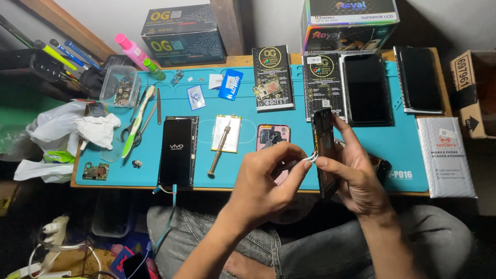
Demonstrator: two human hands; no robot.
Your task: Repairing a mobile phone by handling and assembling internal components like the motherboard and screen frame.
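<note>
we hold a dark phone frame (324,152) on edge above the front of the blue mat (361,144). our right hand (356,181) is wrapped around its lower half, thumb and fingers clamped on it. our left hand (263,181) is pinched on a small pale part (311,156) at the frame's side edge; we cannot tell whether it is a tray, a tab or a flex end. the two hands meet at that edge, just above our lap.

as we judge it, the job is midway: the frame is stripped and in hand, a pink phone (272,139) lies opened on the mat just behind our left hand, and a lit phone (176,151) sits further left with a cable at its foot. nothing looks closed up, so refitting and closing seem left to do.

counted on the mat: one battery (227,133) with one screwdriver (219,150) lying across it, two bare boards, one (96,171) at the left corner and one (267,88) on a black packet, two black screens (368,89) side by side at the right, one pair of scissors (128,133), one toothbrush (138,121), one clear tub (120,85) of small parts, and two big boxes (183,33) against the wall. one grey mailer (445,157) lies off the mat's right end.
</note>
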